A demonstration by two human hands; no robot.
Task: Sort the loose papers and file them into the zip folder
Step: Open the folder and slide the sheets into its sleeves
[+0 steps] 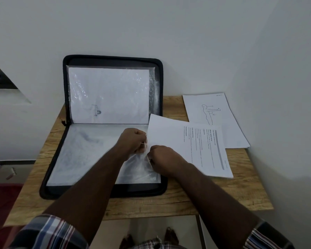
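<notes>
A black zip folder (52, 169) lies open on the wooden table, its upper half leaning against the wall. A filed sheet with a small drawing (108, 95) sits in the upper clear sleeve. My left hand (133, 140) pinches the right edge of the lower clear plastic sleeve (140, 167). My right hand (164, 159) pinches that same sleeve edge just to the right, beside a printed text sheet (192, 146) that lies half over the folder's right rim. A second stack topped by a figure drawing (212, 115) lies at the back right.
The small wooden table (187, 200) stands against a white wall, with its front edge close to me. A dark window frame (0, 76) is on the left. Small items lie on the floor at the left, and feet show below the table.
</notes>
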